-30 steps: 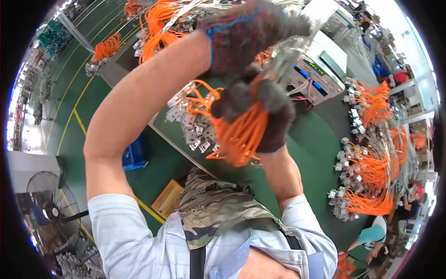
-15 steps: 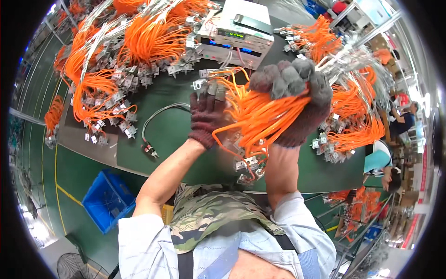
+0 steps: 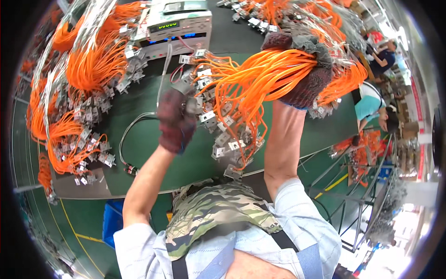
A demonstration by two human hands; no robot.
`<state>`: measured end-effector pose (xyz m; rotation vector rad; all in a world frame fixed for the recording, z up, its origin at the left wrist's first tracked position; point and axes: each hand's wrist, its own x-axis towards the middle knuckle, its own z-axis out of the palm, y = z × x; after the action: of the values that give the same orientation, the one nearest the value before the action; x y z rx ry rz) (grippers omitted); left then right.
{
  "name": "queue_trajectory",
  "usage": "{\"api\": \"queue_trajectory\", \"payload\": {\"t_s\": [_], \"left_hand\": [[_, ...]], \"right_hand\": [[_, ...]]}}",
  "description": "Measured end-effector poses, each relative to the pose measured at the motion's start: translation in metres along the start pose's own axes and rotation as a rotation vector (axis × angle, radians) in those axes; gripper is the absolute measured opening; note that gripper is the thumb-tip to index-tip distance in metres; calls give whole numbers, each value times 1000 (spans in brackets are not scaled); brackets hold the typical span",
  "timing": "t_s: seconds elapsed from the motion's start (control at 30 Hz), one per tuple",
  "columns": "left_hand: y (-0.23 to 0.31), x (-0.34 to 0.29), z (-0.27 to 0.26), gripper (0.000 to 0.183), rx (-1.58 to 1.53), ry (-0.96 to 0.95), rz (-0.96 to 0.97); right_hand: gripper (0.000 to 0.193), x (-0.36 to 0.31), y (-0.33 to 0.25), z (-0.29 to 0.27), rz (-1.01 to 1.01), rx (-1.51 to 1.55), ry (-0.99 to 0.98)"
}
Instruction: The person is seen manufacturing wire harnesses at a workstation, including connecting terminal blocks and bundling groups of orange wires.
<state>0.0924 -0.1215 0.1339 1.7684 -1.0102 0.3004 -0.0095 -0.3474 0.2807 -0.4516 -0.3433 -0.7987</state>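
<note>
My right hand (image 3: 304, 74), in a dark red and grey work glove, grips a thick bundle of orange cables (image 3: 265, 74) above the bench. The cables fan out to the left and hang down, ending in several silvery metal connectors (image 3: 223, 135). Close by the connectors' left side is my gloved left hand (image 3: 175, 121), its fingers curled in. Whatever it may hold is hidden and slightly blurred. A thin grey lead (image 3: 163, 76) runs from a white bench instrument (image 3: 176, 25) down to the left hand.
Orange cable bundles with metal ends are heaped on the left (image 3: 93, 69) and at the far right (image 3: 346, 76) of the green bench mat (image 3: 139, 153). A grey looped lead (image 3: 123, 139) lies left. Below the bench edge is a blue bin (image 3: 111, 223). Another person (image 3: 371, 104) is at right.
My view has swung right, so the instrument sits further left. The left hand, spread beside the cables before, is now curled and lower. The right hand has lifted the bundle out to the right, fanning its connectors.
</note>
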Motion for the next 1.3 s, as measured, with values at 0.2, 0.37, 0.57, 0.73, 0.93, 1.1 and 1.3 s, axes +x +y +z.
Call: {"api": "queue_trajectory", "payload": {"t_s": [0.2,0.37,0.57,0.73,0.93,1.1,1.3], "left_hand": [[52,-8,45,27,23,-296,441],[64,-21,74,29,-188,-344,460],[95,-15,67,42,-98,-723,244],[87,12,67,45,-121,-1011,142],[48,3,89,37,-235,-1044,181],[49,-9,79,37,-556,-855,-2],[80,-22,86,43,-2,-919,-50]], "right_hand": [[19,1,-1,-7,-14,22,-6],[18,-2,-2,-8,-19,10,-8],[18,4,-4,-12,-31,-25,69],[19,-1,-1,-5,-37,-43,102],[16,-3,21,27,-19,-185,345],[17,10,6,-7,48,-102,166],[17,-3,39,2,104,-67,281]]}}
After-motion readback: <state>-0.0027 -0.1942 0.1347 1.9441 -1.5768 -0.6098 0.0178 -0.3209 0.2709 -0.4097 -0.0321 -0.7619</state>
